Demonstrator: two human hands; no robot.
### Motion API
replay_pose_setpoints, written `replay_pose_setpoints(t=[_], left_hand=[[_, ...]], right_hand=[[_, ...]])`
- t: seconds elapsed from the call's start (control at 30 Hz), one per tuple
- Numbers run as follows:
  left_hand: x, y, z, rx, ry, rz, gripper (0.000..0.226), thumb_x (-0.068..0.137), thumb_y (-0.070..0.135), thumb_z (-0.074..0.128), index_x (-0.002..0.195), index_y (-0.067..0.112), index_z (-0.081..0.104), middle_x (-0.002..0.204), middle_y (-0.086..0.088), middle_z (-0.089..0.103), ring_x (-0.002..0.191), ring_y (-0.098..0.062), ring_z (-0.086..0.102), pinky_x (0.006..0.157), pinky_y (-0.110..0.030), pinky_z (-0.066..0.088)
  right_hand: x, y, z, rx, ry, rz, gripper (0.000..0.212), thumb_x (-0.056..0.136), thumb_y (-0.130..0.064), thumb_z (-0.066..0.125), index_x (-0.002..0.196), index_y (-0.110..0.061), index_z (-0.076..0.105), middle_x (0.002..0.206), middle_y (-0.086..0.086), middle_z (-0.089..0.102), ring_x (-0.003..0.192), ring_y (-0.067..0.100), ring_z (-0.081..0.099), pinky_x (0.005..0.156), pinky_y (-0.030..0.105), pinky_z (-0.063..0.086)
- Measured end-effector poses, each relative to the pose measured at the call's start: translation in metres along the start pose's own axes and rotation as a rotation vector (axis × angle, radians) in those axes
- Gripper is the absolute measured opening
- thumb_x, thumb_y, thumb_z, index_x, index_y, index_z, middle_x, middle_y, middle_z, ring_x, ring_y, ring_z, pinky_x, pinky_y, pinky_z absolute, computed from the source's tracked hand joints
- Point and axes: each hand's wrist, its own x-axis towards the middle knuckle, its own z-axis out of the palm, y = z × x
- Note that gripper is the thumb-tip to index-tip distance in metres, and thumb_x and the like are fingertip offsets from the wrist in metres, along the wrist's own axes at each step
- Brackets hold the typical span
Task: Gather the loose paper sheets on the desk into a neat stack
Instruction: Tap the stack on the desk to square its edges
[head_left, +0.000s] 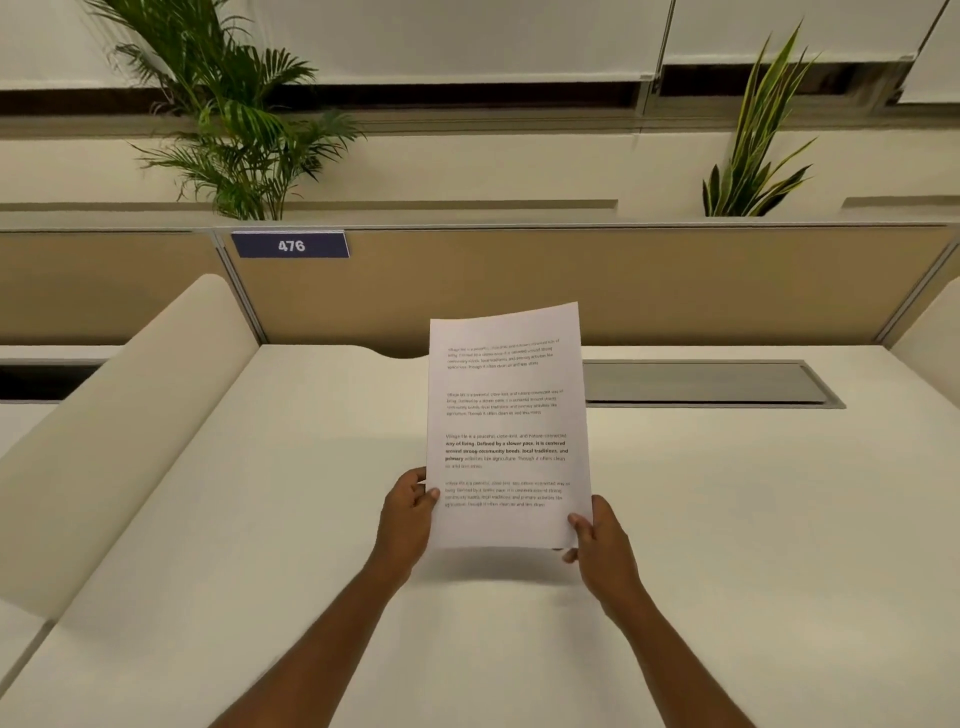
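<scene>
Both hands grip paper sheets (506, 426) by bottom corners, w/ desk (753, 519) open around.

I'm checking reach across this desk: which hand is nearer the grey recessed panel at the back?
Right. The right hand grips the paper sheets at their lower right corner, below the grey recessed panel. The left hand holds their left edge, farther off.

Both bare forearms reach forward, left hand (408, 512) and right hand (602, 543) raised, fingers (579, 522) pinched closed.
</scene>
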Motion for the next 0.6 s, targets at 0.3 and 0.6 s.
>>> replay_pose_setpoints(t=[0.3, 0.6], left_hand=[[0.073, 0.029, 0.027, 0.085, 0.037, 0.1, 0.031, 0.1, 0.004, 0.038, 0.124, 0.013, 0.055, 0.119, -0.004, 0.063, 0.106, -0.022, 0.062, 0.084, -0.03, 0.05], [0.14, 0.017, 0.057, 0.126, 0.072, 0.004, 0.032, 0.1, 0.004, 0.039, 0.13, 0.008, 0.05, 0.128, -0.011, 0.06, 0.102, -0.019, 0.056, 0.084, -0.029, 0.046]], right_hand=[[0.073, -0.028, -0.001, 0.11, -0.01, 0.029, 0.012, 0.098, -0.013, 0.041, 0.105, -0.017, 0.049, 0.103, -0.004, 0.063, 0.052, 0.008, 0.066, 0.055, 0.022, 0.048], [0.148, -0.031, 0.006, 0.134, 0.009, 0.118, 0.02, 0.095, -0.01, 0.039, 0.111, -0.018, 0.048, 0.108, 0.004, 0.062, 0.053, 0.012, 0.054, 0.052, 0.022, 0.045]])
